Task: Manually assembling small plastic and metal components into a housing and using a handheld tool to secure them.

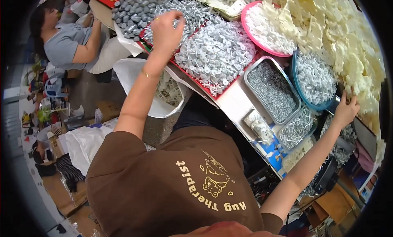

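Observation:
My left hand [167,32], with a ring on one finger, is closed above a heap of loose silver metal pins [192,16]; whatever its fingers grip is too small to make out. Just in front of it, a red tray [217,94] is piled with pins that have clear round plastic heads [215,50]. Stretched far to the right, my right hand [346,111] touches the lower edge of a big mound of cream plastic pieces [354,69]. Its fingers are curled there, and what they hold is hidden. Beside that hand sits a round teal basin [295,79] of clear-headed pins.
Grey cylinders [133,16] lie at the back left. A pink basin [247,24] holds white plastic parts. Nearer stand a metal tray of small pins [272,89] and a clear tub [297,128]. A white sack [135,79] hangs below the table. Another person [73,40] sits at the left.

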Demonstrator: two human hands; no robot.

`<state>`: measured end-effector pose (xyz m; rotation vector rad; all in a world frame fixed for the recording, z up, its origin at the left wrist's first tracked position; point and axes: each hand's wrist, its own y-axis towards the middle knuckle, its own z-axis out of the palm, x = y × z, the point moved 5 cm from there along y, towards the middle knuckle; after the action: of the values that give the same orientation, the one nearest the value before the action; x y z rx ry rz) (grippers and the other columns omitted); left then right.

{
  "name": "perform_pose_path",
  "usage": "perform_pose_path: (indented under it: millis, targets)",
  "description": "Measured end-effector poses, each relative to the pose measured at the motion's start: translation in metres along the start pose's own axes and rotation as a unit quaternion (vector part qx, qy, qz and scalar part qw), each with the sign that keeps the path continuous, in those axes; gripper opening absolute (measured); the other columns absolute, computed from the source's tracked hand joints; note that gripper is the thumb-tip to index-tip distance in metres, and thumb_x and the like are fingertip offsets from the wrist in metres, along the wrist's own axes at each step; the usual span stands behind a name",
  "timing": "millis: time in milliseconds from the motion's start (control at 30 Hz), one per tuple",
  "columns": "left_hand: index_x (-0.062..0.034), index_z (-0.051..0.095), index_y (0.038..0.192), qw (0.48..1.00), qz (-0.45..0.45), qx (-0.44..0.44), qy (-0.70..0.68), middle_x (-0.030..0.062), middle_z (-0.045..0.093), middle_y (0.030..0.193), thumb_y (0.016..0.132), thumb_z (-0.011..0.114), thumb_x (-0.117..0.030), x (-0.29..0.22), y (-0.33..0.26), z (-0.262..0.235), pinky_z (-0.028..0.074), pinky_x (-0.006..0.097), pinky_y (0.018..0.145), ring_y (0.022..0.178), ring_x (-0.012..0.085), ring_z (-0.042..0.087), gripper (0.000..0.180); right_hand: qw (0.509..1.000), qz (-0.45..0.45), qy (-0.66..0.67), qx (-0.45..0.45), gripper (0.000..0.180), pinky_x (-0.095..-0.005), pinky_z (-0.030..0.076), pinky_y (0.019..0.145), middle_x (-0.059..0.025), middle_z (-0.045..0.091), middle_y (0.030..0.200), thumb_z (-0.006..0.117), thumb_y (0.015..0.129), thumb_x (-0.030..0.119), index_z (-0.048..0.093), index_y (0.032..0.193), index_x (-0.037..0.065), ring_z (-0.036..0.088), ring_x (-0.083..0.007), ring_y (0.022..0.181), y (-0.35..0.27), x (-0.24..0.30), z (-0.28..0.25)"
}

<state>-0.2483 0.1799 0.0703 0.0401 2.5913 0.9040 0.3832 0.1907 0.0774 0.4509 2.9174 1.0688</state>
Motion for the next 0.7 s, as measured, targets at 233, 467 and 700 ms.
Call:
perform_pose_path:
  millis: [233,467,700]
  targets:
    - [-0.0253,0.076,0.102,0.923,-0.045,0.1,0.37,0.0086,0.072,0.101,0.076,0.074,-0.023,0.148,0.055,-0.001,0.049,0.05,0.085,0.097,0.034,0.065,0.027,0.993,-0.064,0.085,-0.05,0.029,-0.0355,0.053,0.069,-0.0057,0.065,0.089,0.067,0.092,0.016,0.072,0.12,0.023,0.064,-0.0207,0.077,-0.002,0.013,-0.035]
    - [-0.0172,0.074,0.099,0.915,0.009,0.32,0.245,0.0083,0.07,0.104,0.079,0.071,-0.029,0.215,0.063,0.013,0.05,0.046,0.077,0.099,0.0325,0.066,0.024,0.965,-0.09,0.226,-0.097,0.026,-0.0305,0.051,0.07,-0.0066,0.065,0.087,0.071,0.085,0.002,0.074,0.11,0.007,0.06,-0.018,0.073,-0.035,0.067,-0.071]
    - [-0.0164,0.07,0.106,0.897,0.096,0.265,0.34,0.0073,0.062,0.115,0.084,0.072,-0.023,0.17,0.067,0.015,0.041,0.053,0.093,0.113,0.0307,0.056,0.023,0.875,0.131,0.466,-0.013,0.018,-0.0227,0.048,0.073,-0.0004,0.064,0.095,0.069,0.091,0.004,0.066,0.108,-0.001,0.056,-0.0063,0.08,-0.101,0.083,-0.071]
